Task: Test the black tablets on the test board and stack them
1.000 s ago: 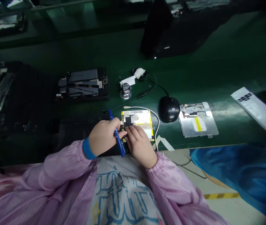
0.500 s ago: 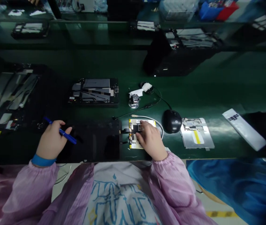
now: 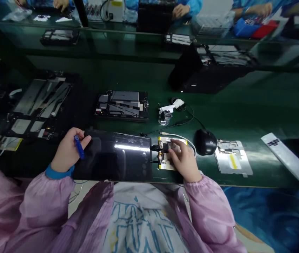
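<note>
My left hand (image 3: 67,149) has a blue pen (image 3: 79,147) tucked in its fingers. Its thumb and forefinger are at the upper left corner of a glossy black screen panel (image 3: 112,158), which looks slightly tilted and reflects a bright light strip. My right hand (image 3: 183,158) is over a small silver board with yellow edges (image 3: 165,164), just right of the panel. Thumb and forefinger close on the end of a black flat cable (image 3: 156,148) that runs from the panel to the board. The fingertips partly hide that end.
A black computer mouse (image 3: 205,142), white cable (image 3: 178,135) and small metal-based device (image 3: 164,117) lie near the board. Beyond are opened tablet-like units (image 3: 123,105) and a tall black stack (image 3: 191,75). A silver plate (image 3: 233,158) lies right. People's hands (image 3: 180,11) show across the bench.
The view has shifted, so things sit further right. My left hand has gone from beside the black panel to its corner, and the panel now tilts and catches light. My right hand stays at the board.
</note>
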`<action>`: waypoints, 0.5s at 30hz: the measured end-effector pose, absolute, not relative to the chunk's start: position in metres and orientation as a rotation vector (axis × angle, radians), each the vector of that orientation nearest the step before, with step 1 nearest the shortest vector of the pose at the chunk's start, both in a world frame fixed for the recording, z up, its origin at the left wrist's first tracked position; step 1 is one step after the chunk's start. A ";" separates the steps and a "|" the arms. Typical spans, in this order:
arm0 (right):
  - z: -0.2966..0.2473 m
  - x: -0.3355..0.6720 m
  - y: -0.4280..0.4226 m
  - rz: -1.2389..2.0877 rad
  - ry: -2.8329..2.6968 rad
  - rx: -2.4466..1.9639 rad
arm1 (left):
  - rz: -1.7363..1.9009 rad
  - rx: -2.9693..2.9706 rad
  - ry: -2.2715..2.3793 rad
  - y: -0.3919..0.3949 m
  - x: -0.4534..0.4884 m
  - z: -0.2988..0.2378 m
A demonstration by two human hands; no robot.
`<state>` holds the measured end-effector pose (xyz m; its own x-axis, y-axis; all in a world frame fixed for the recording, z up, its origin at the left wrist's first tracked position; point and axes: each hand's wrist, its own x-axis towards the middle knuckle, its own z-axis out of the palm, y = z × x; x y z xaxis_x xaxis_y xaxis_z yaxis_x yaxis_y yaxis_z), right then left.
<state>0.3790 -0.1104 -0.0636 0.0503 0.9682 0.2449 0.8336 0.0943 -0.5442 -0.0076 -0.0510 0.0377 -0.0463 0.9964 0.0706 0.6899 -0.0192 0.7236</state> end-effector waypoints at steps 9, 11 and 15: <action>0.000 0.290 -0.145 0.289 -2.371 -1.182 | 1.119 1.366 1.522 -0.040 -0.009 0.012; 0.003 0.272 -0.144 0.338 -2.550 -1.128 | 1.129 1.333 1.480 -0.039 -0.008 0.006; 0.001 0.270 -0.124 0.135 -2.336 -1.572 | 1.135 1.332 1.398 -0.038 -0.010 -0.001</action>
<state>0.2698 -0.1240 0.0011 -0.3428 0.9155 0.2107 0.8851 0.3899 -0.2541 -0.0100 -0.0380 -0.0011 -0.0472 0.9989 -0.0016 0.2039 0.0112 0.9789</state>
